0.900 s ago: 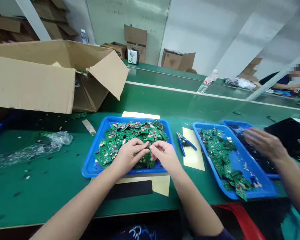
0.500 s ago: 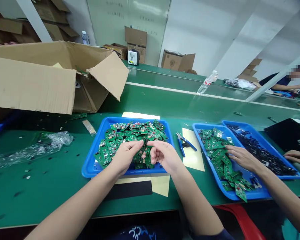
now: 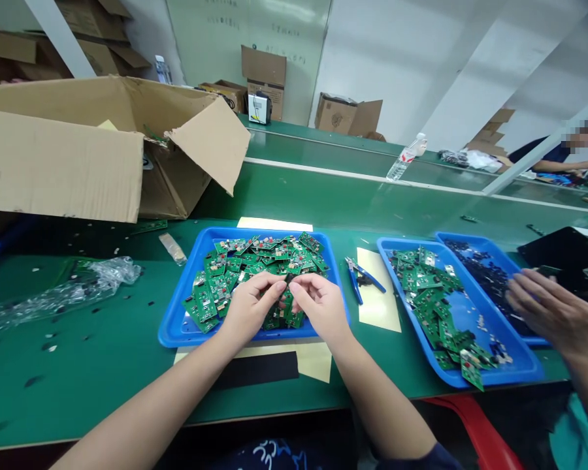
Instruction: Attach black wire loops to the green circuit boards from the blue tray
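Near edge: black strip [image 3: 255,370] and yellow sheet [image 3: 316,360] flat on green bench [image 3: 102,352], partly under the blue tray [image 3: 176,326].

Both hands over tray's near half, fingertips meeting at centre. L hand [image 3: 249,305] and R hand [image 3: 319,303] pinch the same small part [image 3: 288,282] betw. thumbs and forefingers; both grips clenched on it. Part held just above the heap of green boards [image 3: 255,261] that fills the tray. Too small to tell what kind of part it is, dark in colour.

Left of tray: crumpled clear plastic [image 3: 73,287] on bench, small dark bits scattered about it. Tan tape piece [image 3: 172,248] near tray's far-left corner.

Right of tray: blue-handled cutters [image 3: 360,277] lying half on a 2nd yellow sheet [image 3: 378,297]. Beyond that, 2nd tray [image 3: 514,372] w/ fewer green boards spread along it, then 3rd tray [image 3: 451,238] w/ dark small parts. A co-worker's hand [image 3: 553,310] hovers over 3rd tray, fingers spread; black flat pad [image 3: 563,251] just behind it.

Mid-far left: big open carton [image 3: 63,163], flap hanging toward tray.

Far: green conveyor [image 3: 333,163] across view, plastic bottle [image 3: 406,158] lying on it, more cartons [image 3: 264,68] by wall. Another person seated far right, at the line.
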Action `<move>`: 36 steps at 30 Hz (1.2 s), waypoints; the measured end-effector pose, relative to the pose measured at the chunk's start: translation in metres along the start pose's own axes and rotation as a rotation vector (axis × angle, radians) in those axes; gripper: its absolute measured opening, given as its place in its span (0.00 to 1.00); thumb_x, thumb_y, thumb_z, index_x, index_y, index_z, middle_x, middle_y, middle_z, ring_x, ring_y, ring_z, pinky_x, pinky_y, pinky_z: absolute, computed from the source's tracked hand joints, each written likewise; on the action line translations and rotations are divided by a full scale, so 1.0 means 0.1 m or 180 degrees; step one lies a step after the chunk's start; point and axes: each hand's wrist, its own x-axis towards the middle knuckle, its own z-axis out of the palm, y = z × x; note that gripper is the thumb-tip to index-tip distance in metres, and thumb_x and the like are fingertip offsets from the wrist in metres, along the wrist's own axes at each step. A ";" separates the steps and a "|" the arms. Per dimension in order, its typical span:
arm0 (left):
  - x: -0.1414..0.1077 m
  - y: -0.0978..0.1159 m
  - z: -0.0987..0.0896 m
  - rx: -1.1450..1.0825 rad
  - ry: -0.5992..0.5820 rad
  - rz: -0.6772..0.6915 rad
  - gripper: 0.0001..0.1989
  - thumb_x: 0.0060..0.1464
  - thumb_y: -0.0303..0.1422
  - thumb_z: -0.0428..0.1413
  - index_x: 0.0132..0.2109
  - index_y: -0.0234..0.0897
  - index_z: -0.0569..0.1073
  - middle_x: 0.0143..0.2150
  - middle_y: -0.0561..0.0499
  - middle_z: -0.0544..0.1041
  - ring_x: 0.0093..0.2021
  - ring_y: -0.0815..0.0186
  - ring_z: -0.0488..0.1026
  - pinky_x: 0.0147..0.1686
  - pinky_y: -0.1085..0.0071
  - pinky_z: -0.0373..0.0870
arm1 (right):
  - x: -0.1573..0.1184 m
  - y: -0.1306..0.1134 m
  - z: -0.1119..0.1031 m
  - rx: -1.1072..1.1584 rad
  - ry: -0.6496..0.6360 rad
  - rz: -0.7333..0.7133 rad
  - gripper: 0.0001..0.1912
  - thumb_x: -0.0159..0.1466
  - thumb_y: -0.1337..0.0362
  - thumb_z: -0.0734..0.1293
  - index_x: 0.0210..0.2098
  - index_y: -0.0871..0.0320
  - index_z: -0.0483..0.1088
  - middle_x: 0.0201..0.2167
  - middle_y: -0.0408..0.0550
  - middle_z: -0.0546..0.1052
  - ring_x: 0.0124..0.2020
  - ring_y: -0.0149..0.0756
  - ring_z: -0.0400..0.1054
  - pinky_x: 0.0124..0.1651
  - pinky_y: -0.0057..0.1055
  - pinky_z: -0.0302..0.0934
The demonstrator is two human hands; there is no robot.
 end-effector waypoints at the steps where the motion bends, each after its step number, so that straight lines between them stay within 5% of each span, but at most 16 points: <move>1: 0.00 0.00 0.00 0.0155 0.0007 0.0110 0.11 0.50 0.38 0.54 0.30 0.35 0.74 0.26 0.52 0.72 0.28 0.67 0.70 0.30 0.72 0.70 | 0.00 0.01 0.01 -0.0019 0.0014 0.0002 0.08 0.56 0.59 0.65 0.28 0.59 0.67 0.16 0.38 0.68 0.18 0.28 0.65 0.22 0.25 0.61; 8: -0.02 0.00 0.01 0.0329 -0.0115 0.0245 0.09 0.52 0.35 0.52 0.30 0.36 0.74 0.25 0.53 0.70 0.25 0.69 0.69 0.27 0.73 0.69 | -0.01 0.02 0.01 -0.0928 0.0290 -0.0269 0.07 0.57 0.62 0.63 0.25 0.58 0.66 0.16 0.39 0.68 0.17 0.28 0.64 0.22 0.24 0.60; 12: -0.02 0.02 0.00 0.0061 -0.0235 -0.0124 0.12 0.52 0.38 0.52 0.26 0.35 0.71 0.23 0.54 0.68 0.22 0.70 0.69 0.26 0.74 0.68 | 0.02 0.05 -0.05 -0.1940 0.0610 -0.0815 0.11 0.58 0.59 0.64 0.23 0.59 0.67 0.15 0.40 0.67 0.17 0.28 0.62 0.23 0.26 0.60; 15: -0.02 0.02 0.01 -0.0510 -0.0297 -0.0564 0.14 0.50 0.42 0.54 0.28 0.34 0.70 0.22 0.56 0.68 0.20 0.72 0.68 0.24 0.74 0.68 | 0.05 0.06 -0.09 -0.2153 0.0645 -0.1406 0.11 0.59 0.59 0.64 0.35 0.61 0.71 0.27 0.49 0.74 0.26 0.33 0.69 0.31 0.30 0.65; 18: -0.05 0.02 0.04 -0.1121 -0.0449 -0.0986 0.17 0.48 0.45 0.56 0.28 0.35 0.67 0.20 0.57 0.68 0.19 0.72 0.68 0.22 0.75 0.68 | 0.06 0.06 -0.10 -0.2070 0.0238 -0.1877 0.12 0.62 0.63 0.61 0.42 0.60 0.71 0.37 0.54 0.76 0.38 0.37 0.71 0.42 0.33 0.66; 25: -0.11 0.04 0.10 -0.1761 -0.0816 -0.1289 0.20 0.48 0.49 0.54 0.31 0.35 0.68 0.22 0.55 0.71 0.20 0.71 0.69 0.22 0.75 0.68 | 0.05 0.12 -0.15 -0.1855 0.0125 -0.1413 0.11 0.63 0.62 0.60 0.33 0.57 0.73 0.30 0.50 0.79 0.32 0.38 0.73 0.36 0.33 0.66; 31: -0.03 0.11 -0.04 -0.0843 -0.0583 -0.0549 0.16 0.52 0.43 0.52 0.38 0.33 0.73 0.34 0.48 0.74 0.31 0.68 0.72 0.28 0.73 0.71 | 0.22 0.12 -0.35 -0.1720 0.0999 -0.0977 0.17 0.61 0.54 0.60 0.31 0.59 0.72 0.27 0.50 0.78 0.28 0.38 0.71 0.35 0.34 0.64; 36: -0.05 0.51 -0.26 -0.0438 0.0008 0.0338 0.11 0.54 0.36 0.50 0.37 0.33 0.73 0.34 0.47 0.74 0.28 0.69 0.70 0.27 0.73 0.70 | 0.35 0.07 -0.82 -0.1596 0.1707 -0.0510 0.19 0.56 0.53 0.63 0.36 0.64 0.70 0.28 0.53 0.76 0.21 0.35 0.69 0.29 0.33 0.64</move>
